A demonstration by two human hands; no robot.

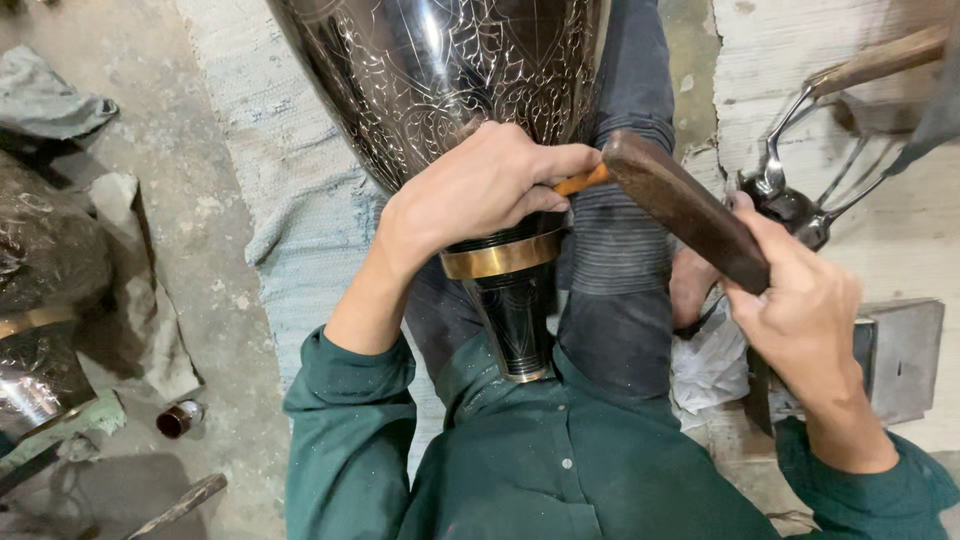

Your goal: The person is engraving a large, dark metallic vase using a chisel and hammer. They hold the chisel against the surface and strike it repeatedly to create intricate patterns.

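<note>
Darkly gleaming engraved vase point(440, 70), brass-banded neck.

Vase point(450, 70) on lap, mallet point(690, 210) right.

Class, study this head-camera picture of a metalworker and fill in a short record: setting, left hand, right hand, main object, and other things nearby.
Setting: person seated on a pale woven mat, dark vase lying between the legs
Left hand: rests on the vase, pinching a small orange-handled tool
Right hand: grips a dark wooden mallet, its head at the tool's end
Main object: engraved dark metal vase with a brass band at its narrow neck
Nearby: metal block, wooden-handled metal tool, small cylinder on the floor
</note>
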